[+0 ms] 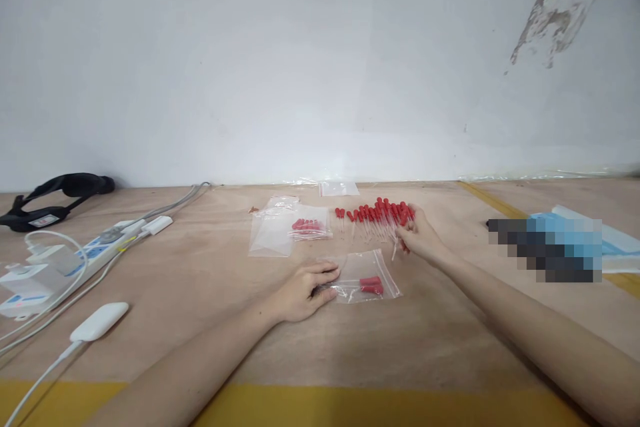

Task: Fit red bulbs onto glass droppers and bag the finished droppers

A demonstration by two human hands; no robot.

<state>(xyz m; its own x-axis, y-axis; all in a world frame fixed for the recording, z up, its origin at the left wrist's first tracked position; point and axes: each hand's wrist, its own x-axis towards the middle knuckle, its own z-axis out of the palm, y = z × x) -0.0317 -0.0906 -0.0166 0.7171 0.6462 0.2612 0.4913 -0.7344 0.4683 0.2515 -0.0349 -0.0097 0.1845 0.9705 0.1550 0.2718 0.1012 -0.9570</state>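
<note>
On the plywood table (pixel 200 320), near its middle, the left hand (pixel 303 290) is lying palm down with its fingers stretched out and close together, pressing on the open left edge of a small clear zip bag (pixel 367 275). That bag is lying flat just in front of the person and is holding a few red-capped pieces at its right side. Just beyond it, the right hand (pixel 420 237) is reaching into the near right end of a spread of red-capped droppers (pixel 375 214), which are lying side by side in a loose row with their red bulbs pointing away from the person. Its fingers are curling in and pinching at the thin clear stems there, though how many it is gripping cannot be told. Left of the row, a filled bag (pixel 311 226) of red pieces is resting partly on an empty clear bag (pixel 273 234), and another empty bag (pixel 339 188) is lying by the white wall (pixel 300 67). Far off to the left, a power strip (pixel 93 250) with white plugs and cables is sitting near a black strap (pixel 55 197), with a white adapter (pixel 100 320) nearer the yellow table edge.
</note>
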